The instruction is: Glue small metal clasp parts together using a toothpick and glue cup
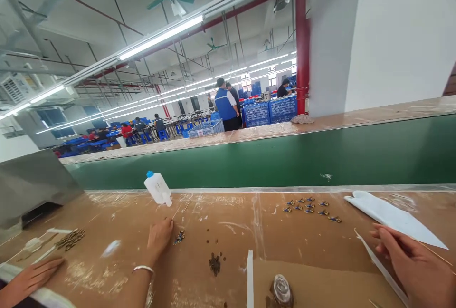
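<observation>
My left hand (160, 234), with a light bracelet on its wrist, rests on the brown-covered table with its fingers curled together. What its fingertips hold, if anything, I cannot make out. Just right of it lies a small cluster of blue-and-gold pieces (179, 237). My right hand (416, 263) pinches a thin wooden stick (436, 254) above the table's right side. Several more blue-and-gold pieces (309, 206) lie in loose rows between the hands, farther back. Closer to me is a pile of small dark bronze-coloured pieces (214, 264), with a few scattered around it.
A white bottle with a blue cap (158, 189) is near the green back panel (249, 163). A white sheet (395, 217) lies at right, a small round container (281, 290) in front. Another person's hand (35, 277) rests at far left, near a bronze-coloured pile (70, 239).
</observation>
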